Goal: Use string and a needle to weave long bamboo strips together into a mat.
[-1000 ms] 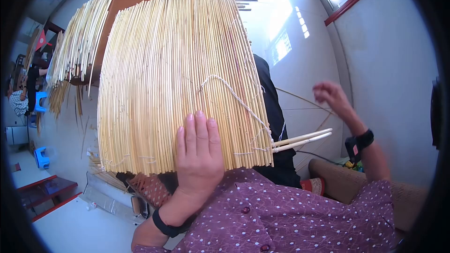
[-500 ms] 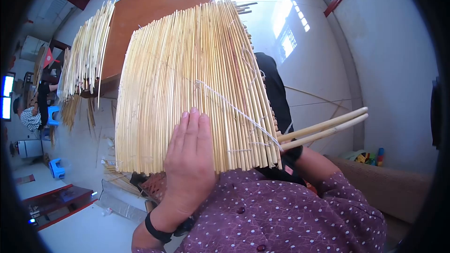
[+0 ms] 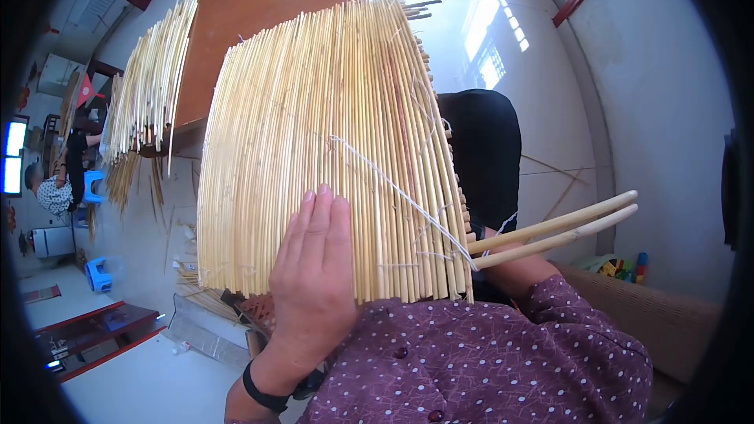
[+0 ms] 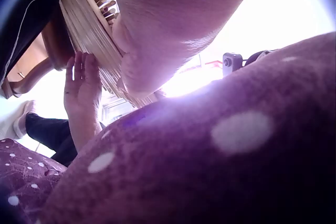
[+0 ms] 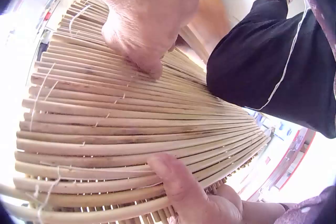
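Observation:
A mat of thin pale sticks [image 3: 330,141] tied with white string [image 3: 393,184] lies tilted over my lap. My left hand [image 3: 314,267] holds its near edge, straight fingers flat on top. The thumb [image 5: 176,182] presses from beneath in the right wrist view. My right hand [image 5: 147,64] is under the mat, hidden in the head view, and its fingertips touch the underside. It shows as the right hand [image 4: 81,82] with fingers extended against the sticks in the left wrist view. Two thicker sticks [image 3: 558,232] jut out from the mat's right edge.
A second stack of stick mats [image 3: 149,86] leans on a wooden table [image 3: 267,0] at upper left. A person in black clothing [image 3: 487,149] is behind the mat. A woven seat [image 3: 628,306] is at right, a blue stool [image 3: 98,273] on the floor at left.
My right hand, raised at the right a second ago, has gone down under the mat. The two thick sticks now jut farther right. The left hand stays on the mat.

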Action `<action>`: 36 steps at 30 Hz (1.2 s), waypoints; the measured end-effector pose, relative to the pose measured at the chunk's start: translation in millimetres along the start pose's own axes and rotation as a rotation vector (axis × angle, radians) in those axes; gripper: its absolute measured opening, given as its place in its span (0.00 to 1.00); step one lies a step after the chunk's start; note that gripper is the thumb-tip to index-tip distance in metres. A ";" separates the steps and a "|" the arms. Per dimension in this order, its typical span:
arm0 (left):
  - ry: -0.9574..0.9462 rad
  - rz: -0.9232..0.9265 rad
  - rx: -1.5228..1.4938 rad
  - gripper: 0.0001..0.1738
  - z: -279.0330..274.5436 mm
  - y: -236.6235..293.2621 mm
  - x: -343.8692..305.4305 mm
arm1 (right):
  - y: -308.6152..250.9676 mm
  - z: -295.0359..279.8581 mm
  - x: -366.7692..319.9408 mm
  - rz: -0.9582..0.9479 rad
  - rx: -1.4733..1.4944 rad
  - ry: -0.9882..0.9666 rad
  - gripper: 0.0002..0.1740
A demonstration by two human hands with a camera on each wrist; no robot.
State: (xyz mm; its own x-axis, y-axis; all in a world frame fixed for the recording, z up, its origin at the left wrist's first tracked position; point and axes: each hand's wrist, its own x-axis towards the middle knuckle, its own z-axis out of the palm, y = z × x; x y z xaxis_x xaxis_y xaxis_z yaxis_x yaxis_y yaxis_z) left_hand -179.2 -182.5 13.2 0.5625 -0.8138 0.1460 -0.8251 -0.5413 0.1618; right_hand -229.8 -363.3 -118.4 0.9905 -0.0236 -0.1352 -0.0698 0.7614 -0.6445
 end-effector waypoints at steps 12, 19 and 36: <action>-0.058 0.007 0.040 0.34 -0.2 3.6 -2.6 | -5.4 2.4 5.4 0.005 0.055 0.007 0.11; -0.058 -0.010 0.022 0.31 -0.6 0.8 -2.8 | -2.0 5.4 5.5 0.014 0.080 0.014 0.11; -0.045 0.001 0.090 0.20 6.5 12.1 -3.5 | -6.0 5.3 8.3 0.038 0.124 0.037 0.11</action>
State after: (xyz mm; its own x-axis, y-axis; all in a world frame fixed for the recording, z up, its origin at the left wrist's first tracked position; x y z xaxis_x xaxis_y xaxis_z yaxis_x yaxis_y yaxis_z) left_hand -191.5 -187.6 8.4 0.5607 -0.8218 0.1014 -0.8280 -0.5559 0.0731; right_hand -220.6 -364.7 -111.6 0.9822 -0.0157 -0.1870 -0.0897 0.8362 -0.5411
